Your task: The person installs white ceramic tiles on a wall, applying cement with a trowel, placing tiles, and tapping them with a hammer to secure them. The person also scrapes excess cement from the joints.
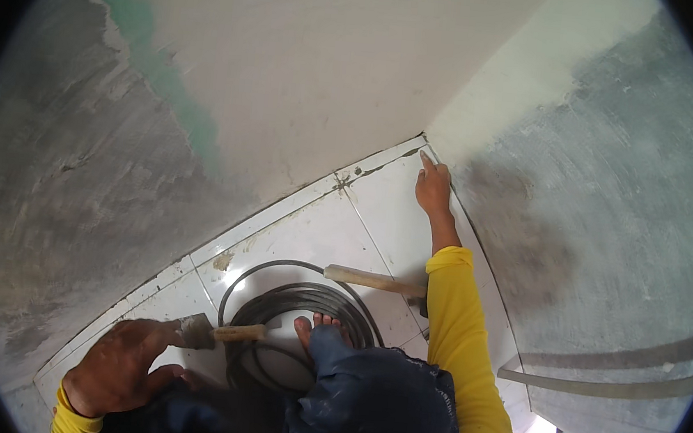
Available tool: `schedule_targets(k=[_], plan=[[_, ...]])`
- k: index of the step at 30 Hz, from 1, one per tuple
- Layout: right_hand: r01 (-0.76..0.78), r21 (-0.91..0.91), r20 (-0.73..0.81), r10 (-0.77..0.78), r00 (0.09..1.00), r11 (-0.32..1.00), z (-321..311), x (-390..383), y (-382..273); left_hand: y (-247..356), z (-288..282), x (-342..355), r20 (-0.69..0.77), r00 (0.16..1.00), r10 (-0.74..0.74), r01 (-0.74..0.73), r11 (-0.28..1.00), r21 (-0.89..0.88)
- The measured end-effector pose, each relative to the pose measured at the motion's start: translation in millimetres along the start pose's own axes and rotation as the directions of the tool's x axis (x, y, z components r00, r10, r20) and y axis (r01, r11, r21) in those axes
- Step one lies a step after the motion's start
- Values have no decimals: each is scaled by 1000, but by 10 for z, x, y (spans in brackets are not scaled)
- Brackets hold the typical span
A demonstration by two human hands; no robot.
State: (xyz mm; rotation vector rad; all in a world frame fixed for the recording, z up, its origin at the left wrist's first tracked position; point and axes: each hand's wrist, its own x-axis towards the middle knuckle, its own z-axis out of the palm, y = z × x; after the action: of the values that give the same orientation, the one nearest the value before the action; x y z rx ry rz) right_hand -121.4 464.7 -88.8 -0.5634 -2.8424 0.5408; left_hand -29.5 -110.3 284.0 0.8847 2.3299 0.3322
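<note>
left hand (115,365) low at the left edge, fingers curled shut around a scraper (217,333); its metal blade sits by the knuckles, wooden handle pointing right, across the white floor tiles (312,230). yellow cuff shows at the wrist.

right hand (433,187) stretched far forward on a yellow sleeve (460,334), fingers together and extended, index tip touching the floor right at the corner where the two walls meet. it holds nothing; hand flat against the tile near the right wall's base.

coil of black cable (298,303) lies on the tiles between the two arms, just right of the scraper handle. a bare foot (316,325) rests inside the coil, toes visible, dark blue trouser knee (372,400) above it.

a wooden handle (374,281) lies across the tiles just behind the coil, its far end hidden behind the right sleeve; head of that tool mostly hidden.

back wall (293,72) smooth, pale plaster with a green streak at its left border; left of that, rough grey render. right wall (612,198) grey with a pale patch near the corner. dirt in the tile joints near the corner.
</note>
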Motion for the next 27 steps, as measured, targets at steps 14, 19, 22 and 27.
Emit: schedule_targets(k=[14, 19, 22, 27], plan=[[-54, -6, -3, 54, 999, 999, 77, 204, -56, -253, 93, 243, 42, 996, -74, 74, 997, 12], [-55, 109, -111, 67, 992, 993, 132, 83, -65, -313, 94, 296, 32, 997, -66, 65, 997, 37], [26, 62, -170, -15, 985, 998, 150, 28, -76, -347, 113, 309, 6, 999, -54, 53, 997, 54], [-8, 288, -204, 70, 976, 958, 156, 51, -84, -404, 120, 328, 4, 1000, -31, 31, 998, 60]])
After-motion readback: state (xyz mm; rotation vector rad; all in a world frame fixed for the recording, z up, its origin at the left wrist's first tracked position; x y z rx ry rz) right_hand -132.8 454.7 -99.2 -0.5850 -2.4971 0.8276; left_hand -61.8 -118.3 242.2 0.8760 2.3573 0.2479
